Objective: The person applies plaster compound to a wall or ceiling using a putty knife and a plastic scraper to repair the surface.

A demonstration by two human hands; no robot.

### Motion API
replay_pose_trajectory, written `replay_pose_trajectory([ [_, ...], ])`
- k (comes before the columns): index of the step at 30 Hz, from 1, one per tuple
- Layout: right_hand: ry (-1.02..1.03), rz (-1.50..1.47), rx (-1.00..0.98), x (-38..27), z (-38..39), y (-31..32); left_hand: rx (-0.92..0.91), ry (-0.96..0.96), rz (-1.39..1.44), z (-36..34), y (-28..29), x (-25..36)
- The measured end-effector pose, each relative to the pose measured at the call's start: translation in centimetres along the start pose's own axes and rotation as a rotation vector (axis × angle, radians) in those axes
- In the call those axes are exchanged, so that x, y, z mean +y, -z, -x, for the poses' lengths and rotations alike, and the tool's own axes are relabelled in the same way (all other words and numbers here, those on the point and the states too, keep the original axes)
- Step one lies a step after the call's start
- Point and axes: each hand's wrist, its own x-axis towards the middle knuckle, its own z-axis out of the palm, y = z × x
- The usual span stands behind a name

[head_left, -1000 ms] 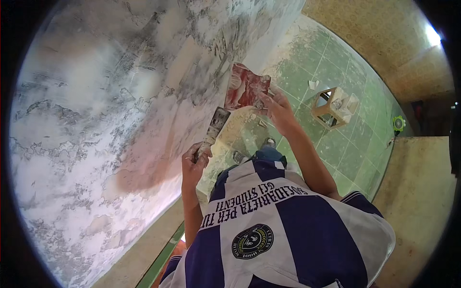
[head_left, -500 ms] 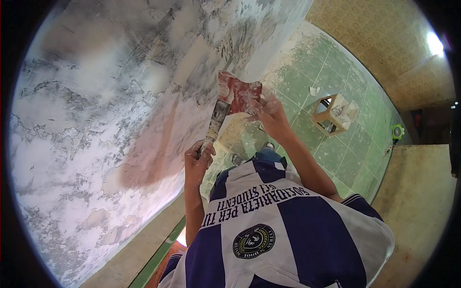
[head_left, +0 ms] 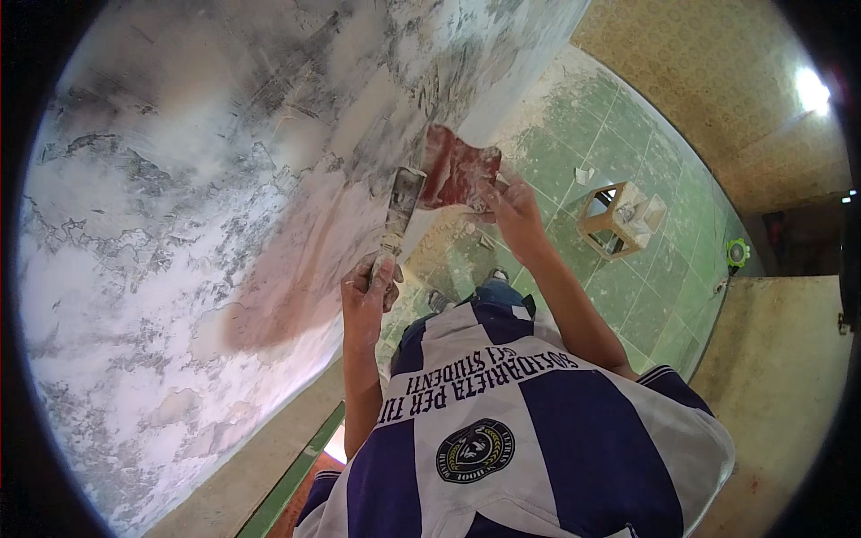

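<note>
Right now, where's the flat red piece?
In the head view, the flat red piece is at upper middle, in the right hand, just right of the putty knife in the left hand.

The patchy wall (head_left: 134, 305) is lit brightly toward its lower part, more dimly above; white glare (head_left: 813, 91) is seen at upper right. Edges are bowed, corners blacked out.

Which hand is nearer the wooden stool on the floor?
Right: the right hand holds a red spreader left of the stool; the left hand, gripping a putty knife, is farther left, near the wall.
</note>
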Motion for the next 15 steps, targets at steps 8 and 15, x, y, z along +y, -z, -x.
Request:
replay_pose_trajectory([
  [8, 0.031, -0.201, 0.063, -1.8, -0.2, -0.3, -0.064, 0.031, -0.164, 0.5, -0.8, -1.4],
  [15, 0.059, -0.029, 0.004, -1.2, 0.5, 0.3, -0.058, 0.086, -0.093, 0.1, -2.9, -0.9],
])
